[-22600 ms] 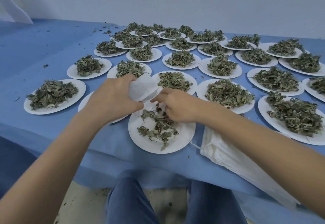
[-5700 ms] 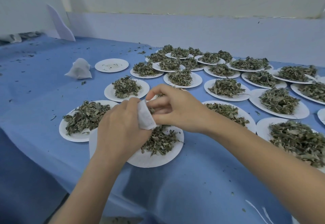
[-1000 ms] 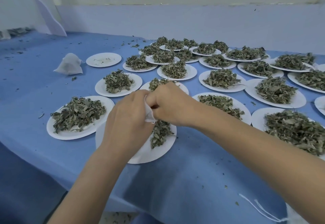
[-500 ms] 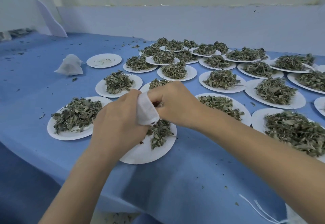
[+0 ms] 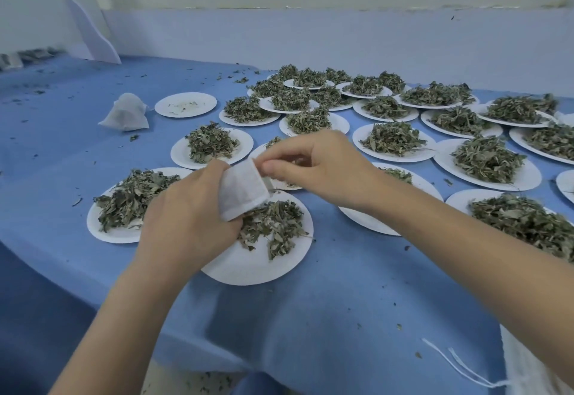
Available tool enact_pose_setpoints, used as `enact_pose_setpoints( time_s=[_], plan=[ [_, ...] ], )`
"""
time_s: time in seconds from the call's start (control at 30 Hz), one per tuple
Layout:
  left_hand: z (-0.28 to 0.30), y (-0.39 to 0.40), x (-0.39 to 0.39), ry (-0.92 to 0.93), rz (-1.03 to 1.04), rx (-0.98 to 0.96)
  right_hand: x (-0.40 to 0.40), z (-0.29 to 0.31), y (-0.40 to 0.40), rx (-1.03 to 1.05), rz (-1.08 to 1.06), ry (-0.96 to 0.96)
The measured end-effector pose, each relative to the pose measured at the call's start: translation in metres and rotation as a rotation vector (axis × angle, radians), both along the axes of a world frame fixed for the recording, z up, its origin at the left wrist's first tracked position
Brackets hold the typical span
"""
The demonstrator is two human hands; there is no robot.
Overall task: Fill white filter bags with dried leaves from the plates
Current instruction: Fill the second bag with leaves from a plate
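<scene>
**Filter bag held over the near plate, both hands on it**

Blue cloth covers the desk [image 5: 326, 295] from the near edge to a pale blue wall at the back, and loose leaf crumbs are scattered across it, thickest toward the far left. White paper plates stand in rows over the middle and right of the cloth, nearly all carrying a heap of dried green leaves.

My left hand [image 5: 186, 224] grips a white filter bag [image 5: 242, 193] from behind and below, fingers curled round its lower part, the back of the hand toward the camera. The bag sits above the far left portion of the near plate [image 5: 257, 267]. My right hand [image 5: 313, 165] reaches in from the right and pinches at the bag's upper right corner with thumb and forefinger, the remaining fingers curled. I cannot tell whether the bag's mouth is open.

The near plate holds a reduced, loose pile of dried leaves [image 5: 273, 227] on its far half; its near half is bare. Just left of it stands a fuller plate [image 5: 124, 202], partly hidden behind my left hand.

At the far left lies a filled filter bag [image 5: 125, 113], bulging, resting on the cloth beside an emptied plate [image 5: 185, 104] that carries only crumbs. At the lower right corner, white strings [image 5: 456, 366] trail across the cloth from a stack of white fabric [image 5: 521, 370] under my right forearm.
</scene>
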State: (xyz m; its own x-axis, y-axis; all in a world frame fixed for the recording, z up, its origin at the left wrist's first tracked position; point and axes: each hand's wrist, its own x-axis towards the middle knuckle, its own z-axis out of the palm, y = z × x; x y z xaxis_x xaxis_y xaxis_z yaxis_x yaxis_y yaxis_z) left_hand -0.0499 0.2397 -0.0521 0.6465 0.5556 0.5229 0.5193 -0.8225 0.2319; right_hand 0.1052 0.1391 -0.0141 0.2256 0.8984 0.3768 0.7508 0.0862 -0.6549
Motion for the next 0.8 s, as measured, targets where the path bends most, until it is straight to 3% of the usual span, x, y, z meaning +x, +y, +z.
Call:
enact_pose_setpoints(
  time_s=[0.1, 0.17, 0.27, 0.43, 0.67, 0.8],
  plan=[
    [-0.001, 0.001, -0.002, 0.073, 0.029, 0.023, 0.009, -0.007, -0.002, -0.276, -0.013, -0.348],
    [-0.003, 0.0, -0.002, 0.084, 0.024, 0.002, 0.014, -0.013, -0.003, -0.484, 0.054, -0.382],
    [-0.005, 0.001, -0.001, 0.07, 0.006, -0.024, 0.016, -0.021, -0.002, -0.597, 0.122, -0.357],
    [-0.008, 0.004, -0.003, 0.037, -0.004, -0.055, 0.017, -0.031, 0.007, -0.533, 0.125, -0.498],
    [-0.009, 0.004, -0.006, 0.034, 0.006, -0.047, 0.007, -0.038, 0.012, -0.408, 0.079, -0.461],
    [-0.008, 0.006, -0.011, 0.047, 0.038, -0.015, 0.01, -0.02, 0.005, -0.245, -0.001, -0.346]
  ],
)
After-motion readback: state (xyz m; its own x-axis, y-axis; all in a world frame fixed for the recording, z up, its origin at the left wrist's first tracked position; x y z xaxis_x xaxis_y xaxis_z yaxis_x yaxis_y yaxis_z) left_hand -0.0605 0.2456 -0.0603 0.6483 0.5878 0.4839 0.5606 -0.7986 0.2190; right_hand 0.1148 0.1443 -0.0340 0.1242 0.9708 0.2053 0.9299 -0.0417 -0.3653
